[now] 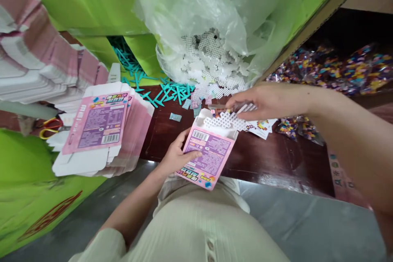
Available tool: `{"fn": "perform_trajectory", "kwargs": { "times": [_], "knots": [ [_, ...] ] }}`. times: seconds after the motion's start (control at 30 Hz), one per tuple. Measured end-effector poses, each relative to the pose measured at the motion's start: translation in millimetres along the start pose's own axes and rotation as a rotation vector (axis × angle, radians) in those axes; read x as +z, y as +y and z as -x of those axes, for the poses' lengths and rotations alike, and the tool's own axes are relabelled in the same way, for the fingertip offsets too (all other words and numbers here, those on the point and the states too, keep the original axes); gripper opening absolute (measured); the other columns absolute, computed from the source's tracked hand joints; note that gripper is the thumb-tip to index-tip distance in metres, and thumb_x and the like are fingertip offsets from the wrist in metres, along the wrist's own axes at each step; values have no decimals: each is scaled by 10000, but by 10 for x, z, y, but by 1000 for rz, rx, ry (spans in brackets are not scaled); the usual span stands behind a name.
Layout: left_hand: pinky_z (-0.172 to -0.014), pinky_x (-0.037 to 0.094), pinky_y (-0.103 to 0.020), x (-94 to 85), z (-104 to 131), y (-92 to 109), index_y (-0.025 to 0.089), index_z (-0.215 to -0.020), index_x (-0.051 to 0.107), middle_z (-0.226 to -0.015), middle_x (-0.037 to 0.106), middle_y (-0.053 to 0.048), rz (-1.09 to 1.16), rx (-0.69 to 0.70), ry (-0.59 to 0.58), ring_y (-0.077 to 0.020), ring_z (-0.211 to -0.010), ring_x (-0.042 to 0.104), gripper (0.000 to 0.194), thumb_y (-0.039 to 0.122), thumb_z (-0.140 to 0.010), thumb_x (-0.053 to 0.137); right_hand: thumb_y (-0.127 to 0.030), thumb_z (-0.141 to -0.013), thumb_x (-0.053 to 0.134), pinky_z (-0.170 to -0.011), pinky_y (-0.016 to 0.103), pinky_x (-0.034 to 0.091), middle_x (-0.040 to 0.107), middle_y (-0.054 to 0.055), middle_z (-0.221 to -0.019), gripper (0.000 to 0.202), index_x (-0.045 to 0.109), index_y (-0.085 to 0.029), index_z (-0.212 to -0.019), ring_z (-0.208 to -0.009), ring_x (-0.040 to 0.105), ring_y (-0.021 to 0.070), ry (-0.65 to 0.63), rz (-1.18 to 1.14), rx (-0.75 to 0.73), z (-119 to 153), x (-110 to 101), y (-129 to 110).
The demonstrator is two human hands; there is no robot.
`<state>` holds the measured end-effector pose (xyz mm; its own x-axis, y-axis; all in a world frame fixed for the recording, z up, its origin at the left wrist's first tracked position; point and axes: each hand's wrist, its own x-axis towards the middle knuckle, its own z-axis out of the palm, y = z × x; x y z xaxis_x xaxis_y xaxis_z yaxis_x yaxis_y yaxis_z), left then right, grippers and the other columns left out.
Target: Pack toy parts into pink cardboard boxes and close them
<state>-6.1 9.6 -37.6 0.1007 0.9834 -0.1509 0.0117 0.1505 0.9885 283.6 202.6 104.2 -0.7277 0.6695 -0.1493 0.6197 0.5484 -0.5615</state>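
Note:
My left hand [181, 153] is wrapped round the lower left side of a pink and purple printed box [208, 153], thumb across its front. The box's top flaps stand open, facing away from me. At that opening, my right hand [256, 102] pinches a white perforated plastic board [222, 120], whose near end lies over the flap. Something small and coloured shows under the right fingers, but I cannot make it out. Printed cards [260, 127] with a pixel picture lie just below the right hand.
A plastic bag [196, 12] spills white perforated boards behind the hands. Teal T-shaped tools [172, 90] and small sachets [175, 117] lie nearby. Flat pink boxes [101, 127] are stacked left, with yellow-handled scissors [49, 129] beyond. Bags of coloured bricks [310, 129] lie right.

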Motion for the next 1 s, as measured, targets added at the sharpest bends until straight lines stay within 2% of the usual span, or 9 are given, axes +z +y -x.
{"fn": "perform_trajectory", "kwargs": {
  "times": [0.1,0.23,0.33,0.53,0.63,0.73,0.9,0.93,1.0],
  "knots": [
    [-1068,573,-420,-20,7,24,224,-1505,530,-1399,703,-117,0,49,-30,-288,-1234,701,822,424,-801,903,-629,-779,789,-759,383,569,811,-35,-948,428,800,-374,-1122,-772,733,237,-214,76,-75,-15,-102,-159],
    [-1076,571,-412,-28,19,103,231,-1467,596,-1387,714,-109,-61,107,-83,-282,-1235,703,701,424,-851,868,-543,-820,772,-732,372,558,803,-2,-902,316,814,-342,-1060,-779,726,240,-373,-5,-122,-35,-83,-375],
    [-1080,571,-422,-29,8,157,220,-1446,628,-1392,713,-117,-104,141,-132,-294,-1238,701,708,419,-822,895,-488,-848,748,-710,343,546,797,-10,-907,276,815,-324,-1060,-772,716,216,-488,-113,-169,-93,-11,-427],
    [-1068,580,-417,17,-30,125,229,-1441,625,-1371,727,-112,-62,140,-77,-280,-1226,712,669,420,-850,874,-384,-899,721,-783,344,521,762,32,-1055,244,761,-292,-1121,-886,700,232,-143,72,-263,-121,143,-435],
    [-1062,584,-411,20,-26,81,224,-1444,629,-1391,718,-116,-43,100,-104,-286,-1231,709,695,432,-833,886,-369,-965,646,-828,348,522,757,26,-1104,231,767,-318,-1155,-954,707,236,-167,45,-323,-71,127,-418],
    [-1038,589,-394,2,-38,73,210,-1432,633,-1350,740,-108,12,75,-79,-280,-1200,717,704,438,-819,896,-382,-961,663,-890,376,533,762,13,-1173,266,771,-335,-1200,-1020,713,257,-147,10,-293,-49,84,-400],
    [-956,590,-350,59,-93,126,202,-1335,665,-1219,764,-81,46,104,-146,-240,-1072,720,637,405,-790,924,-274,-1017,590,-964,374,567,758,13,-1191,272,763,-322,-1222,-1086,712,226,-222,59,-433,23,209,-599],
    [-931,588,-337,74,-100,127,205,-1312,658,-1195,761,-73,62,119,-133,-229,-1045,716,626,397,-782,930,-260,-1022,591,-983,386,570,742,37,-1241,282,746,-297,-1254,-1125,703,233,-169,96,-445,61,248,-643],
    [-901,581,-315,89,-106,112,217,-1281,634,-1180,749,-60,102,151,-82,-212,-1024,706,604,383,-783,931,-273,-1019,622,-1022,441,564,705,97,-1328,321,702,-245,-1328,-1207,674,278,61,201,-387,158,327,-696]
  ]
}}
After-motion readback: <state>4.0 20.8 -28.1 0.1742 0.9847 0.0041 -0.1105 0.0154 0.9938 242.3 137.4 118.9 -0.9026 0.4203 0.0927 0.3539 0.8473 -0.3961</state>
